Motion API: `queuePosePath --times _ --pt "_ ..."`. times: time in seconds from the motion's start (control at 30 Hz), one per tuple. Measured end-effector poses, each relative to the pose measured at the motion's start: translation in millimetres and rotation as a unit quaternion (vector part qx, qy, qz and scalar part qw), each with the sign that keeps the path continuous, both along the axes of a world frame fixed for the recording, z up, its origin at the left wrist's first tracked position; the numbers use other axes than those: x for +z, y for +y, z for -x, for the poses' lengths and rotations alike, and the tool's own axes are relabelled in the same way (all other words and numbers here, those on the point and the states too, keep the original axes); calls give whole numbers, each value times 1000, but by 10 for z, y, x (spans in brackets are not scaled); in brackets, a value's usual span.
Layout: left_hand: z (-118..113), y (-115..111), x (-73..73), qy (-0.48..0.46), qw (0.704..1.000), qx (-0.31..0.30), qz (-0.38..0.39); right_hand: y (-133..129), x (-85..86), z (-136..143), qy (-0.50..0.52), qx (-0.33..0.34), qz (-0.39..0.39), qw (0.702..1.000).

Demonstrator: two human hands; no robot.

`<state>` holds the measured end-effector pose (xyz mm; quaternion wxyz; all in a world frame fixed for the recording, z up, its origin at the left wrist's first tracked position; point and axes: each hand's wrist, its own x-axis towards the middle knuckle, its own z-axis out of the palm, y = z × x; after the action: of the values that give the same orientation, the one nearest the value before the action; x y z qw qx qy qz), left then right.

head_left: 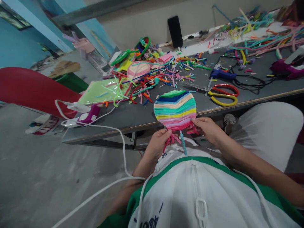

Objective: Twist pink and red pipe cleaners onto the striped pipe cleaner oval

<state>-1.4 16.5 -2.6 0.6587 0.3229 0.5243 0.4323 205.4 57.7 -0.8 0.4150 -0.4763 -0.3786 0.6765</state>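
Note:
A round fan-like disc (175, 109), covered in striped rows of coloured pipe cleaners, leans over the table's front edge, with a blue wrapped stick (183, 144) below it. My left hand (158, 141) pinches the lower left rim, where loose pink-red strips (173, 138) hang down. At the lower right rim, the thumb and fingers of my right hand (203, 126) are closed on the disc, beside more red ends. Scissors (223, 94) with red and yellow handles lie right of the disc, partly open. Behind them rests a blue glue gun (222, 74).
Pipe-cleaner scraps (175, 74) cover the grey table (118, 118). A black phone (175, 31) leans on the wall. A white cable (123, 142) crosses the table's left end and hangs near my left arm. A red chair (35, 91) stands left.

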Motion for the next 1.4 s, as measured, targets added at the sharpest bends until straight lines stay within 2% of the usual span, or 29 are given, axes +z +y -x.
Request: queuePosePath --times 0.1,0.23,0.47,0.8,0.87,1.07,1.23,1.4 --pt "-3 5 -2 -1 1000 5 2 16 5 -39 3 -14 34 999" --pt "-15 15 34 -14 1000 12 -5 16 23 -63 -1 -7 32 999" --pt "-55 53 40 -3 999 34 -32 9 -3 -34 -71 5 -35 997" --pt "-49 53 21 49 997 45 -45 3 -90 -11 -147 3 -76 986" --pt "-46 57 10 52 997 45 -46 -1 -81 -7 -128 1 -68 990" --pt "-37 60 -1 41 997 44 -51 3 -29 13 47 27 -18 998" --pt "-58 53 3 28 998 51 -39 12 -34 55 76 18 -21 997" --pt "-69 43 67 -13 998 48 -33 4 -40 96 105 -18 16 994"
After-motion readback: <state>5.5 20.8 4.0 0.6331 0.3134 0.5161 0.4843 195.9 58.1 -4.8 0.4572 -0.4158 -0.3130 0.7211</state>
